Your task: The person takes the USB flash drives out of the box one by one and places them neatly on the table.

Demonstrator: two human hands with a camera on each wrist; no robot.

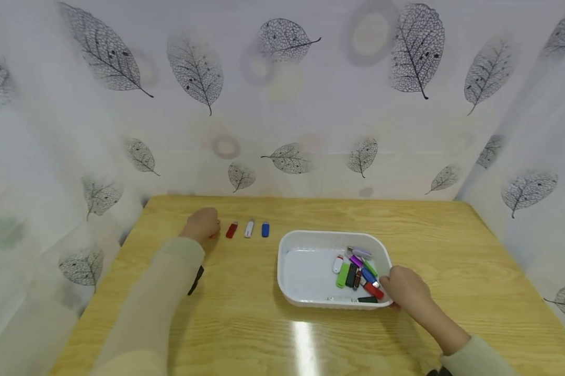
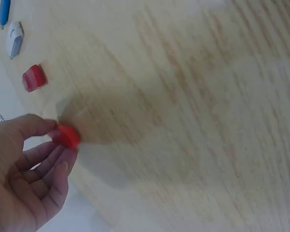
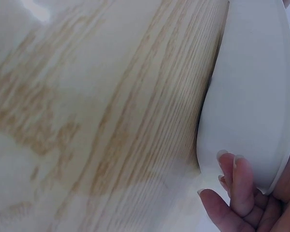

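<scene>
Near the table's far left, my left hand (image 1: 202, 224) pinches a red USB stick (image 2: 67, 136) between thumb and fingers, low over the wood. To its right lie three USB sticks in a row: a dark red one (image 1: 232, 230), a white one (image 1: 249, 228) and a blue one (image 1: 265, 230). My right hand (image 1: 406, 287) grips the near right corner of a white plastic tray (image 1: 306, 271), thumb on the rim and fingers under the outside wall. Inside the tray's right half, several USB sticks of mixed colours lie in a loose heap, among them a light green one (image 1: 342, 275).
The wooden table (image 1: 235, 324) reaches back to a pale leaf-patterned curtain (image 1: 329, 115), which also hangs along both sides. A bright light reflection (image 1: 304, 344) lies on the tabletop in front of the tray.
</scene>
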